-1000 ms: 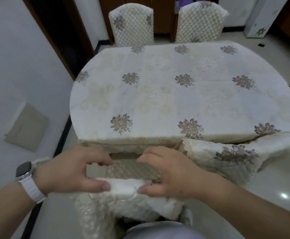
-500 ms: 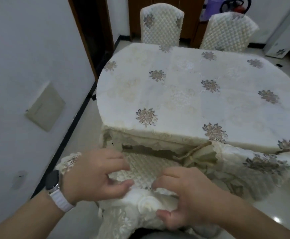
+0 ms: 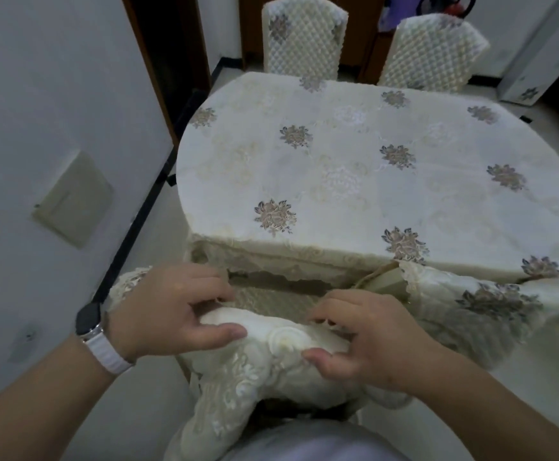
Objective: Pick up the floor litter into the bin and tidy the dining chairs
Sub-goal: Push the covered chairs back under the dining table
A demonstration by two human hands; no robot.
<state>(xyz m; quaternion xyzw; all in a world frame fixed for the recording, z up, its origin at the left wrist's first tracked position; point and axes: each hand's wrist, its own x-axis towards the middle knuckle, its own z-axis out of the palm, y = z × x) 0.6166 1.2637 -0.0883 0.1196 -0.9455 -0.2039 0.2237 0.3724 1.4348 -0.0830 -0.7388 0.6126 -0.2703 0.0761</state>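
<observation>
1. Left wall: a beige wall plate [image 3: 71,197] is set flat in the grey wall, left of the table.
2. Left wrist: a dark watch [image 3: 88,319] on a white strap.
3. The left hand [image 3: 168,311] grips the left part of the near chair's top rail. The thumb lies along the near side and the fingers curl over the far side.
4. The near chair [image 3: 271,341] stands at the near edge of the table under a cream lace cover. Its quilted seat [image 3: 271,301] shows between the hands and reaches in under the hanging cloth hem.
5. The far left chair [image 3: 304,34] stands upright against the far edge of the table.
6. The tabletop [image 3: 338,168] is oval and covered with a cream cloth bearing flower motifs.
7. The right hand [image 3: 371,344] grips the right part of the same top rail, thumb on the near side and fingers curled over the top.
8. The far right chair [image 3: 434,51] stands at the far edge, turned slightly askew.
9. A second near chair [image 3: 471,304], under a flowered lace cover, sits just right of the held one and partly under the table edge.
10. The floor [image 3: 554,377] is pale and glossy.
</observation>
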